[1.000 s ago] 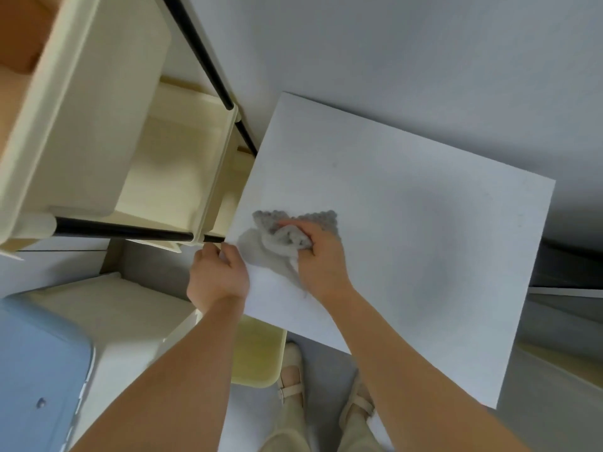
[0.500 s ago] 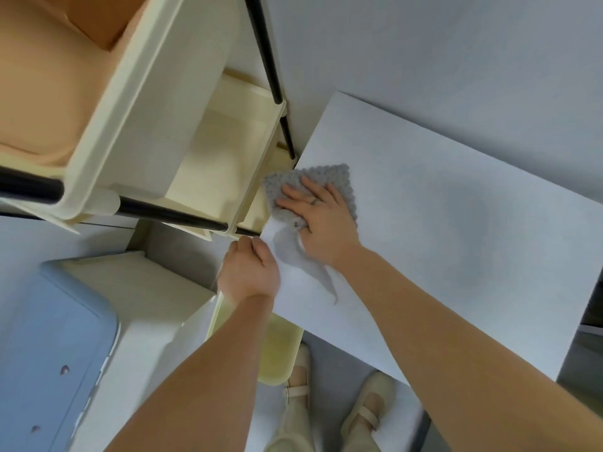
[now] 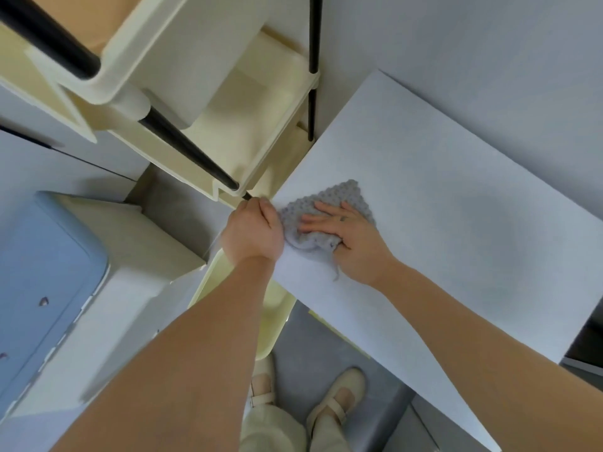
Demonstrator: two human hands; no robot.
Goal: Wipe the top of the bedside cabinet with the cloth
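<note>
The bedside cabinet's white top fills the right half of the head view. A grey knobbly cloth lies on it near the left edge, partly crumpled. My right hand presses flat on the cloth, fingers spread and pointing left, hiding the cloth's middle. My left hand is curled over the cabinet's left edge, its knuckles touching the cloth's left side.
A cream tiered cart with black poles stands tight against the cabinet's left side. Below it are a white box with a blue lid and a pale yellow bin. My feet in cream shoes stand on the grey floor.
My right hand has turned so its fingers point left and has swept the cloth up against my left hand. The cloth went from bunched to spread out. My left hand stays at the edge.
</note>
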